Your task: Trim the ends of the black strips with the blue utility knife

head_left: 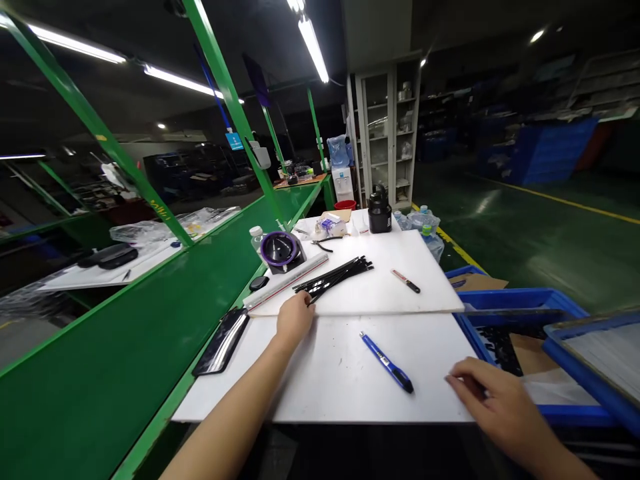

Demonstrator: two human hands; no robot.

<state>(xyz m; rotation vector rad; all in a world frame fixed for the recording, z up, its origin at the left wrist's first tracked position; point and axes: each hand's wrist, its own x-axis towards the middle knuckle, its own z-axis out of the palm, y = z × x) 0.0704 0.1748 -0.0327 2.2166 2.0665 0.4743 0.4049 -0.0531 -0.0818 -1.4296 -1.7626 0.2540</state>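
Observation:
My left hand (296,317) is at the near end of a loose pile of black strips (336,275), its fingers pressed together on the end of one strip. My right hand (493,400) hovers over the table's right edge, fingers curled, with nothing visible between them. Between the hands a blue utility knife (387,363) lies on the white table (325,373). A smaller red and black knife (405,281) rests on the raised white board (430,267). Left of the strips lies a long clear ruler (287,283).
A phone (223,341) lies at the left edge by the green partition (150,340). Behind stand a round purple-rimmed device (279,249), pliers (324,241) and a black jug (380,212). Blue crates (540,300) stand right of the table.

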